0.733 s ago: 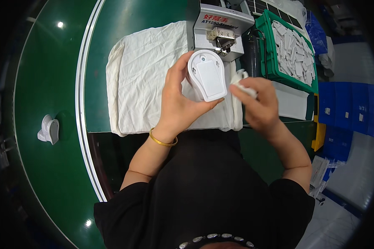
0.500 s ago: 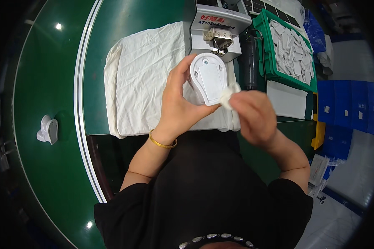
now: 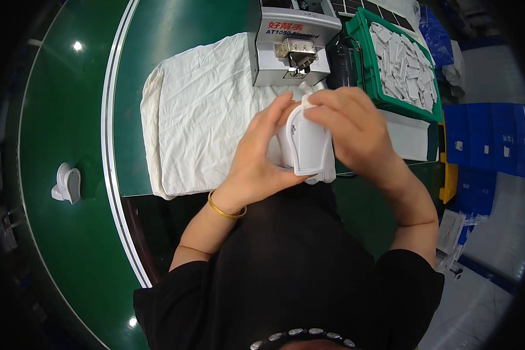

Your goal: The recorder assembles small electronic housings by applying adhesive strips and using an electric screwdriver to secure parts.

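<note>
My left hand (image 3: 256, 157) grips a white plastic housing (image 3: 307, 146), rounded at the top and flat at the bottom, held above a white cloth (image 3: 204, 128). My right hand (image 3: 350, 125) covers the housing's upper right edge, its fingertips pressing a small white piece (image 3: 304, 93) onto the top of the housing. A gold bangle (image 3: 223, 209) sits on my left wrist. The housing's right side is hidden by my right hand.
A grey box-shaped machine (image 3: 291, 41) stands just beyond the hands. A green bin (image 3: 402, 58) of several small white parts is at the right. Another white housing (image 3: 67, 184) lies on the green conveyor (image 3: 58, 105) at the left. Blue crates (image 3: 484, 146) stand far right.
My right hand has moved up from the housing's lower right side to its top edge, carrying the small white piece there. The housing is now held lower and tilted edge-on.
</note>
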A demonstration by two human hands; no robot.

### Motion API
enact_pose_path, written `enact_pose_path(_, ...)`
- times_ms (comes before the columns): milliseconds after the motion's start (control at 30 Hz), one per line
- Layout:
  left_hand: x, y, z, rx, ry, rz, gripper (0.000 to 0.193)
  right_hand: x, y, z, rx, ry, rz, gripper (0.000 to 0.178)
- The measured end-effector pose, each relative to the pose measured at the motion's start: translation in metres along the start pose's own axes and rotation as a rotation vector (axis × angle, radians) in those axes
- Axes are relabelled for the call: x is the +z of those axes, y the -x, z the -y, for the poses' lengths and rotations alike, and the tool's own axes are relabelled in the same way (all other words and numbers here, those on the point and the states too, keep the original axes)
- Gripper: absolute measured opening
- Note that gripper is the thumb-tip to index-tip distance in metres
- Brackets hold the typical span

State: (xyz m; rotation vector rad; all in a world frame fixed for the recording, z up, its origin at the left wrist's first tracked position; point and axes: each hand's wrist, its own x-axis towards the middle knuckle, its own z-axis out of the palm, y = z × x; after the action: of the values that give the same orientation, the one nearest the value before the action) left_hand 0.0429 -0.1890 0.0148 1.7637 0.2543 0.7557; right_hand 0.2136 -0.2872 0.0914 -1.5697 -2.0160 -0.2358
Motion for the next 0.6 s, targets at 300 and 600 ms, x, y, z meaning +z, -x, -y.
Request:
enact_pose_path(300,-0.005,-0.001,-0.004,-0.030,0.045,0.013,0.105,0.001,-0.003,0.013,0.039,0.047,0.058,0.033)
enact_pose_path(600,-0.012,0.006,0.006,-0.019,0.021,0.034,0.112,-0.009,0.008,0.012,0.126,-0.030,0.047,0.030)
